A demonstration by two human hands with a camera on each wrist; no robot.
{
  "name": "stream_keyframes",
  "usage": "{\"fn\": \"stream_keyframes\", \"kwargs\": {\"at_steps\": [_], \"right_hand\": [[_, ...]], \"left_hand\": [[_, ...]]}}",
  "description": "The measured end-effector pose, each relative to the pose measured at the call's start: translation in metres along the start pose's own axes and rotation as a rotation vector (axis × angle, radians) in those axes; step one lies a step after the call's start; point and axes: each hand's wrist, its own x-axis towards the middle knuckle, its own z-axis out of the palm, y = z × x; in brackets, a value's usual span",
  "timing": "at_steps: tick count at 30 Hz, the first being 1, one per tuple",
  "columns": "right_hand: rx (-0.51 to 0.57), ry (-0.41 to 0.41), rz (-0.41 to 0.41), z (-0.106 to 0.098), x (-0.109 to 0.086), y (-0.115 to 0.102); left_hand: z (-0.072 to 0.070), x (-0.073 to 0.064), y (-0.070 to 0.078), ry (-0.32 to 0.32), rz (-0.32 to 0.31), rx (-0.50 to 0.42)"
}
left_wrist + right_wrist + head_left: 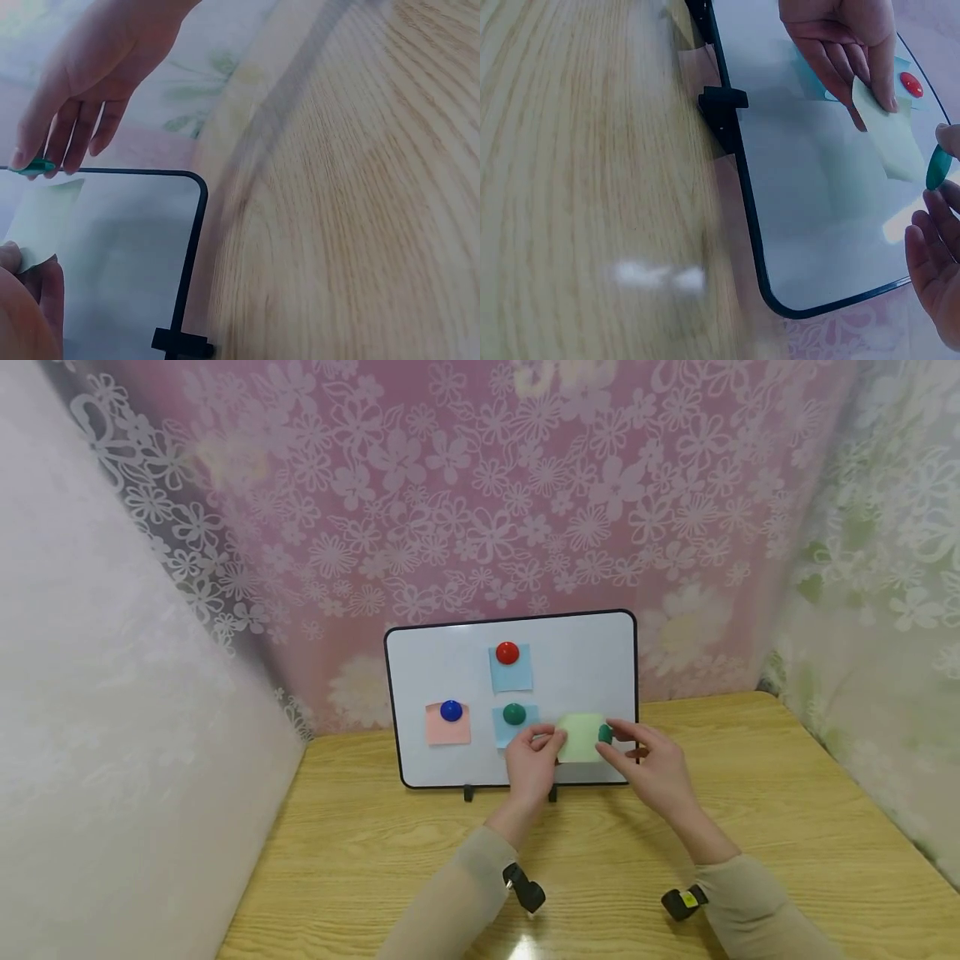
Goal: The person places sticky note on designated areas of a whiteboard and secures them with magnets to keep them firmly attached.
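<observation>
My left hand (532, 766) pinches a pale green sticky note (581, 737) by its left edge, in front of the lower right of a whiteboard (585, 652). Between thumb and fingers, my right hand (657, 768) holds a green round magnet (605, 734) by the note's right edge. In the right wrist view the magnet (938, 166) is edge-on, apart from the note (889, 139). A second green magnet (514, 714) sits on a blue note (507, 737), partly hidden by my left hand.
A red magnet (507, 652) holds another blue note (512, 677) near the board's top. At left, a blue magnet (451, 711) sits on a pink note (447, 732). Black feet (468, 793) support the board on the wooden table (345, 852), before a floral curtain (480, 485).
</observation>
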Motion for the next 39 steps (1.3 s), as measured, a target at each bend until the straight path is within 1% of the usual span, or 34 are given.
{"fn": "stream_keyframes", "kwargs": {"at_steps": [6,10,14,20,26,30,35,39], "right_hand": [[-0.054,0.021,-0.042,0.003,0.006,-0.004],[-0.099,0.055,-0.093,0.004,0.011,-0.008],[-0.154,0.085,-0.123,0.005,0.016,-0.009],[-0.204,0.106,-0.182,0.006,0.023,-0.011],[-0.288,0.125,-0.242,0.009,0.031,-0.009],[-0.334,0.123,-0.260,0.011,0.037,-0.010],[-0.378,0.102,-0.251,0.013,0.045,-0.011],[-0.408,0.090,-0.247,0.015,0.049,-0.011]], "left_hand": [[0.008,0.005,0.004,-0.003,0.033,0.022],[0.012,0.008,0.007,0.013,0.047,0.059],[0.016,0.011,0.010,0.026,0.063,0.068],[0.021,0.017,0.014,0.044,0.057,0.050],[0.025,0.021,0.015,0.052,0.053,0.056],[0.028,0.022,0.015,0.057,0.055,0.054],[0.031,0.023,0.016,0.071,0.058,0.054],[0.032,0.023,0.019,0.069,0.055,0.054]]}}
